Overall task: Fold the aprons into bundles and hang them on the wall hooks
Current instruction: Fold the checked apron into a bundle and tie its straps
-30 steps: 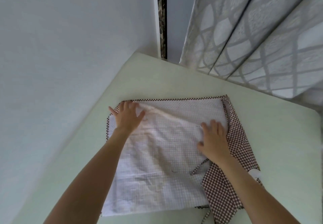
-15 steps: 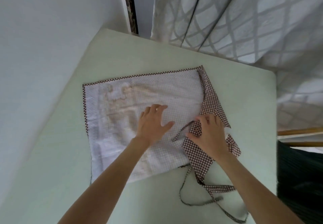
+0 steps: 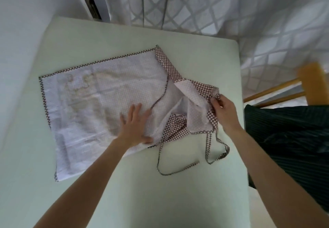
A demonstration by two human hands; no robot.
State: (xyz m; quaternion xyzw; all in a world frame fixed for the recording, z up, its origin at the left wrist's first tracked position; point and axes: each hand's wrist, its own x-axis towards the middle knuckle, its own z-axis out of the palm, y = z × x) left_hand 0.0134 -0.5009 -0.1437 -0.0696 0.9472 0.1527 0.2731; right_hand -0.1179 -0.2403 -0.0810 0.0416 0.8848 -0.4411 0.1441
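A white apron (image 3: 99, 106) with brown checked trim lies spread flat on the pale green table (image 3: 178, 192), inside face up. My left hand (image 3: 136, 125) presses flat on its right-centre, fingers spread. My right hand (image 3: 223, 109) pinches the brown checked bib edge (image 3: 201, 92) and holds it raised a little off the table at the apron's right side. Thin checked ties (image 3: 179, 170) trail loose across the table below the bib. No wall hooks are in view.
A white wall (image 3: 26, 23) borders the table on the left. Patterned grey curtains (image 3: 213, 5) hang behind it. Past the table's right edge sit a wooden chair frame (image 3: 309, 80) and a dark striped cloth (image 3: 293, 138).
My left hand has slid from the apron's far left corner to its right-centre. My right hand has moved off the flat cloth, taken the checked bib edge and lifted it rightward.
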